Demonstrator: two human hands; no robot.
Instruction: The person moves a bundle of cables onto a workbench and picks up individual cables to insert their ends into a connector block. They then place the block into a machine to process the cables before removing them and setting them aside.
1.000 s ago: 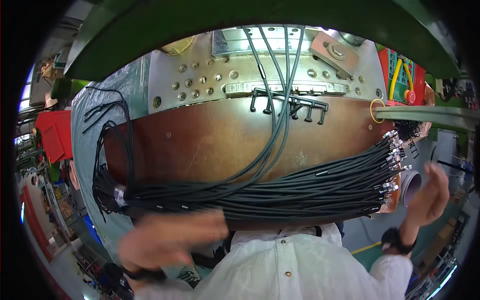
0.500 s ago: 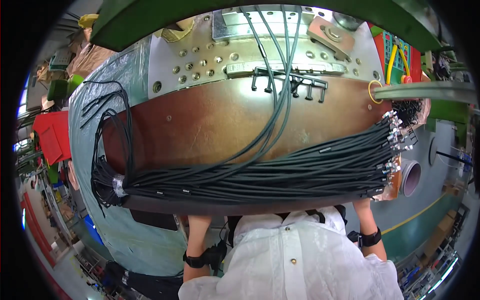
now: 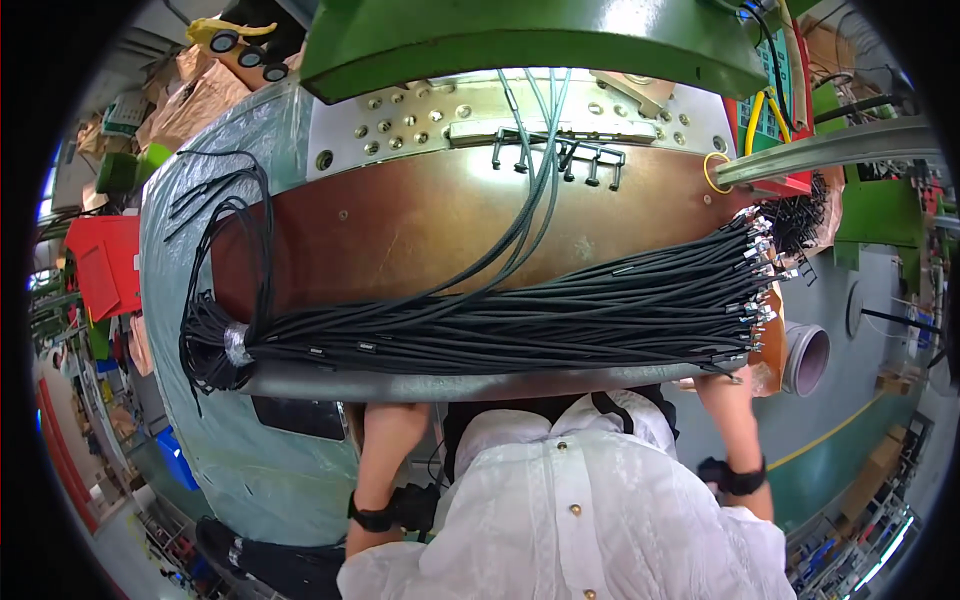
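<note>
A thick bundle of black cables point(image 3: 520, 325) lies across a curved brown board point(image 3: 380, 230), bound with clear tape point(image 3: 236, 345) at its left end. Silvery connector ends point(image 3: 758, 290) fan out on the right. My left hand point(image 3: 396, 420) reaches beneath the board's front edge, left of my body, its fingers hidden. At the front right corner, below the connectors, is my right hand point(image 3: 722, 390); its fingers are also out of sight. Several cables run from the bundle up to the machine. Black plastic clip-like pieces point(image 3: 560, 158) lie on the board near the back.
Above the far side hangs a green machine beam point(image 3: 530, 50), over a perforated metal plate point(image 3: 400, 118). A metal bar point(image 3: 830, 150) juts in from the right. On the left are a plastic-covered surface point(image 3: 290, 470) and a red bin point(image 3: 103, 265). A round pipe point(image 3: 806, 360) stands at right.
The view has tilted, so the green beam covers more of the machine plate. More of the board's front edge and of my right hand now shows. The cables lie the same on the board.
</note>
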